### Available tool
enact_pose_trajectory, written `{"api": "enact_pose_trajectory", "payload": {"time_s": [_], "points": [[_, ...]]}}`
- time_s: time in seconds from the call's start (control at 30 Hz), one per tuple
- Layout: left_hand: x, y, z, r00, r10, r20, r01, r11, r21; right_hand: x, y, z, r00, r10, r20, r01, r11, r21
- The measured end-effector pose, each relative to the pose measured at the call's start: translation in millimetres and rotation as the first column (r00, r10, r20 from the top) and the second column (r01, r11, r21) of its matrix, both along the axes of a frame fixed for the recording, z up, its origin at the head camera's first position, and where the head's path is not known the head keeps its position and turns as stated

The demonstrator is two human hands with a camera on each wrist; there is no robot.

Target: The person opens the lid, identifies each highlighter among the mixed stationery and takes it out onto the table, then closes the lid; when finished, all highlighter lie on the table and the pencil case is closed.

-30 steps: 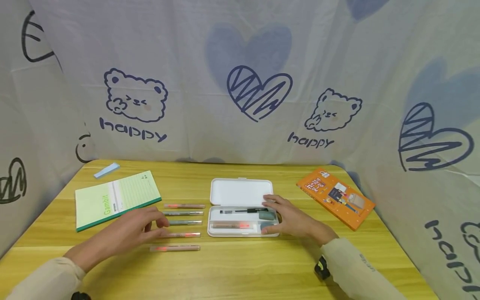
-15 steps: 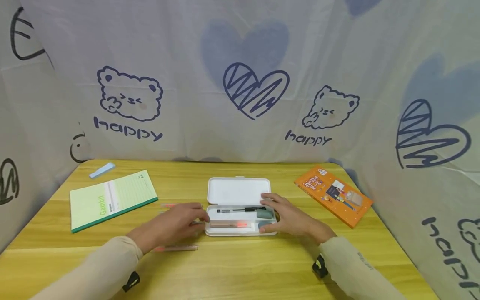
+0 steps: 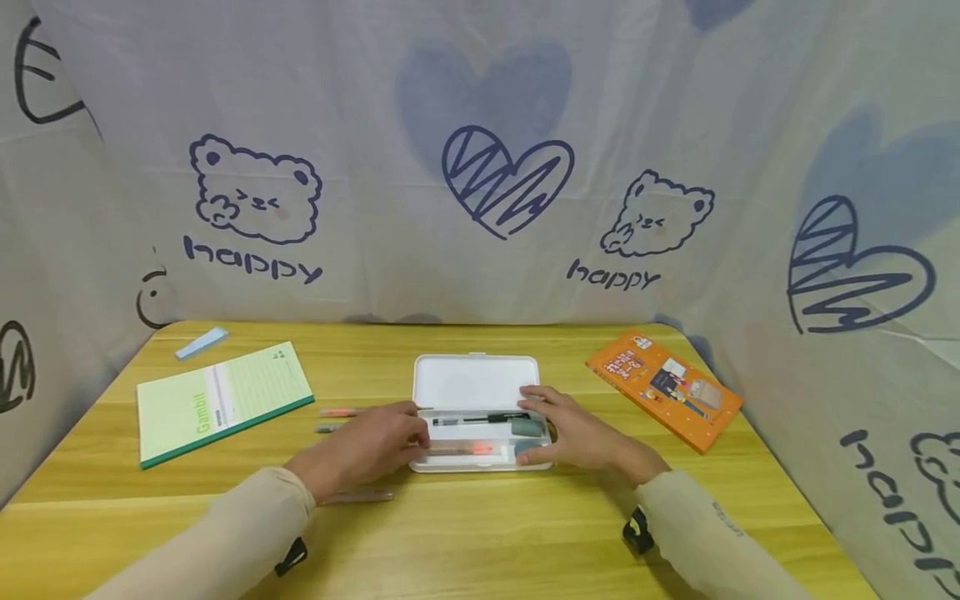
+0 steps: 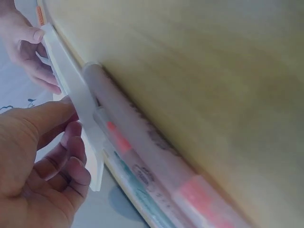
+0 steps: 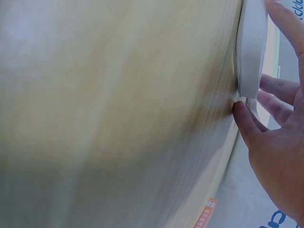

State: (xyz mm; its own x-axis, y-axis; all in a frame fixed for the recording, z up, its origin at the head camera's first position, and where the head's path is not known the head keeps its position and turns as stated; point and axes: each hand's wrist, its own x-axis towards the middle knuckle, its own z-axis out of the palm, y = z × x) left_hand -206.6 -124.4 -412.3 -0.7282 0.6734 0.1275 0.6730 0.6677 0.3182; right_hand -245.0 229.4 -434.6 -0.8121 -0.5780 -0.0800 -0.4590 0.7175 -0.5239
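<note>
An open white pencil case lies mid-table, its lid tipped back. Inside are a black pen, a pinkish marker and a grey-green block. My left hand has its curled fingers over the left end of the case. In the left wrist view, the case wall hides its thumb and index tips, so whether they pinch anything cannot be told. My right hand holds the case's right end, thumb at the front corner and fingers at the lid side.
Several markers lie left of the case, partly behind my left hand, among them a pink-tipped one and a pale one. A green notebook and a light blue strip lie far left. An orange book lies right.
My left hand has moved right, from above the loose markers to the left end of the case. The right hand stays at the right end. The view has shifted slightly.
</note>
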Motion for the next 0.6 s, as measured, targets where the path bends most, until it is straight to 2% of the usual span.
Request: {"api": "enact_pose_trajectory", "payload": {"time_s": [0.27,0.47,0.6], "points": [[-3.5,13.0,-0.5,1.0,0.011,0.021,-0.01,1.0,-0.018,-0.1,0,-0.8,1.0,0.002,-0.002,-0.002,1.0,0.007],[-2.3,14.7,-3.9,0.998,0.0,-0.062,-0.002,0.999,-0.038,-0.2,-1,-1.9,1.0,-0.003,-0.003,0.003,1.0,-0.003],[-0.4,14.1,-3.7,0.997,0.004,-0.077,-0.006,0.999,-0.035,-0.7,-1,-2.2,1.0,-0.005,-0.014,0.005,1.0,-0.003]]}}
